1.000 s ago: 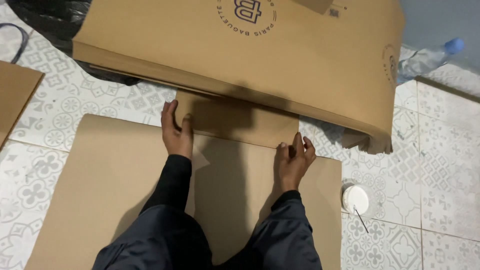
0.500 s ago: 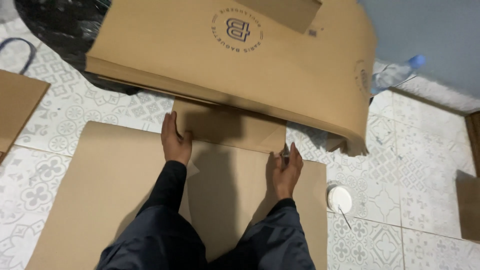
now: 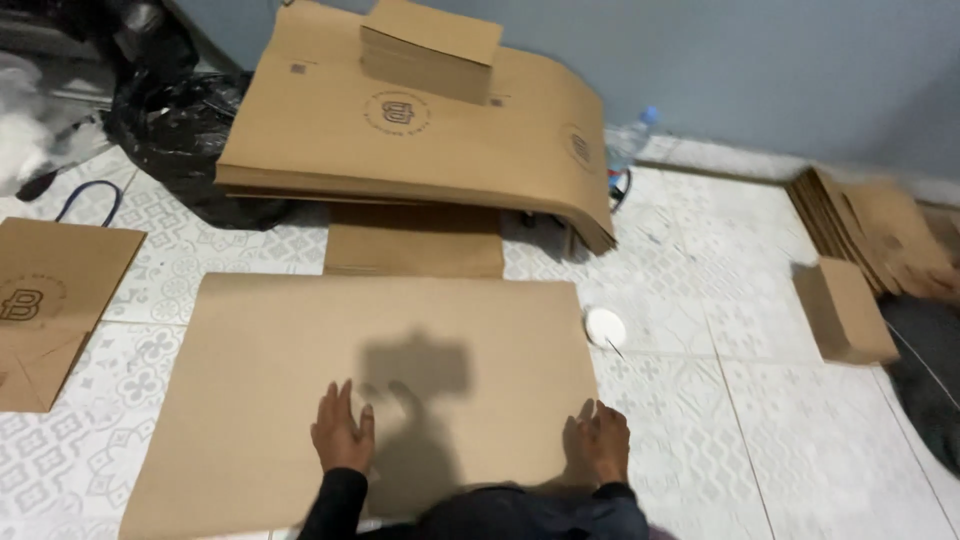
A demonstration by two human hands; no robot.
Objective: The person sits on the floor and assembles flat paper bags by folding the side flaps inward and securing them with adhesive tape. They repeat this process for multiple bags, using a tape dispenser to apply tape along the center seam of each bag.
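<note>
— Hands?

— Left hand (image 3: 342, 432) flat, palm down, fingers spread apart, pressed on the near part of the large cardboard sheet (image 3: 400, 330). Right hand (image 3: 602, 443) also palm down, fingers loosely apart, resting at the sheet's near right corner — partly over the edge. Nothing gripped in either. Dark sleeves just behind both wrists.

— And the sheet itself?

— Plain brown, rectangular, lying flat on the patterned tile floor (image 3: 780, 440). Shadow of head and hands across its middle. Narrower strip of cardboard (image 3: 415, 240) joined to its far edge, running under a stack of printed flat cardboard (image 3: 420, 140).

— Around the sheet?

— Small bundle of folded pieces (image 3: 432, 45) on top of that stack. Black plastic bag (image 3: 175, 130) beyond the sheet's far left corner. Brown paper bag (image 3: 45, 300) flat to the sheet's left. Small white disc (image 3: 605, 327) just off its right edge. Small brown box (image 3: 845, 310) well to the right, more flat cardboard (image 3: 870, 235) fanned behind it. Clear bottle with blue cap (image 3: 630, 140) past the stack, by the wall.
</note>
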